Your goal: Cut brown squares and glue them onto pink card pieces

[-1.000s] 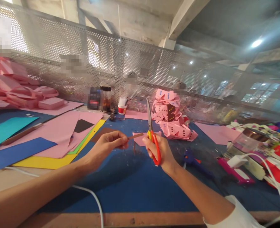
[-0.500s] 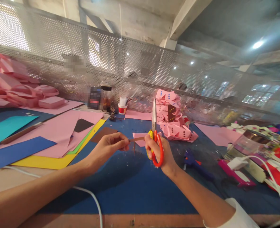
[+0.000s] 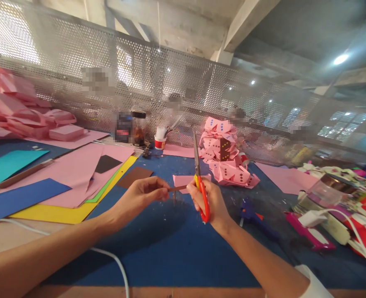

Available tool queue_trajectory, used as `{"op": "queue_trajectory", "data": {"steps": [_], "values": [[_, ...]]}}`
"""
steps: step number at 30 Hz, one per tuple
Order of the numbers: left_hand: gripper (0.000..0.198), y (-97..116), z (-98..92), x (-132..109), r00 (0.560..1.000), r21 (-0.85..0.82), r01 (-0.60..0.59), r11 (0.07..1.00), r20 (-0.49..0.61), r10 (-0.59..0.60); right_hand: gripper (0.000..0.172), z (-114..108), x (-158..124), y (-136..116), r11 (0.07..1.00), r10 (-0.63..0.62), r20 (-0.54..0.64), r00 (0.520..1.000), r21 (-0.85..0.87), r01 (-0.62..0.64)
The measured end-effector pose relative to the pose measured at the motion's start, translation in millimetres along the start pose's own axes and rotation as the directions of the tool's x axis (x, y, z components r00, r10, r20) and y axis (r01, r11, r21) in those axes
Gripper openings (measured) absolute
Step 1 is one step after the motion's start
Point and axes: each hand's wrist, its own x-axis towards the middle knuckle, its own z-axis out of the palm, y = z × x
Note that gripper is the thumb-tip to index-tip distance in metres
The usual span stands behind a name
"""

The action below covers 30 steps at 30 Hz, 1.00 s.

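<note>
Between thumb and fingers, my left hand (image 3: 141, 194) pinches one end of a narrow brown paper strip (image 3: 178, 188). The strip runs level across to the fingertips of my right hand (image 3: 215, 200), which seem to touch its other end. Scissors (image 3: 197, 155) with red and yellow handles sit in my right hand, blades pointing up and away and looking closed. Beneath the strip, a folded pink paper piece (image 3: 178, 180) lies on the blue mat (image 3: 158, 248). A brown paper sheet (image 3: 135, 177) rests just beyond my left hand.
Pink dotted paper pieces (image 3: 221, 142) are piled at back centre. A blue glue gun (image 3: 254, 215) lies right of my right hand. Coloured sheets (image 3: 74, 174) and pink folded pieces (image 3: 18, 111) cover the left. A paper cup (image 3: 160, 142) and jar (image 3: 139, 130) stand before a perforated screen (image 3: 183, 95).
The scissors have turned in my right hand, so the handles now appear more edge-on and the blades lean left. Both hands stay on the strip, almost in place.
</note>
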Motion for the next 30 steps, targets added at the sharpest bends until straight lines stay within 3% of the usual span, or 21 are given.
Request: {"op": "queue_trajectory", "data": {"steps": [18,30], "values": [[0.021,3.8,3.6,-2.4,0.997,-0.002,0.017,1.000,0.075,-0.017,0.028,-1.5,-3.1,4.5,0.999,-0.026,0.088,0.996,-0.026,0.028],[0.020,-7.7,5.9,-0.2,0.994,-0.048,0.038,0.998,0.106,-0.033,0.027,3.2,-7.5,-0.2,1.000,0.022,0.168,0.986,-0.019,-0.019]]}}
